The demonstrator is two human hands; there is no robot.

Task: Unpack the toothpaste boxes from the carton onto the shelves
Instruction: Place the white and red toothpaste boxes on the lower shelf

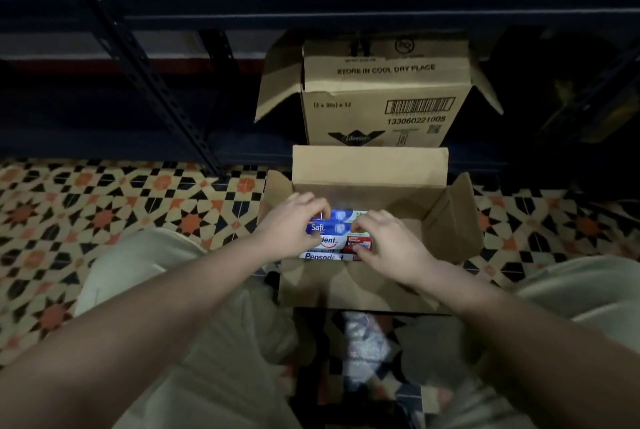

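Observation:
An open brown carton (446, 221) stands on the tiled floor between my knees, its flaps spread. Several toothpaste boxes (341, 233) lie side by side in its left half, blue and white ones at the back, white and red ones nearer me. My left hand (291, 226) grips the left ends of the boxes, fingers curled over them. My right hand (388, 241) grips their right ends the same way. The dark metal shelves (311, 16) rise just behind the carton.
A second, taller carton (384, 96) with a barcode sits on the lowest shelf right behind the open one. A slanted shelf brace (138, 61) runs down at left. A crumpled plastic wrapper (367, 345) lies on the floor near my legs.

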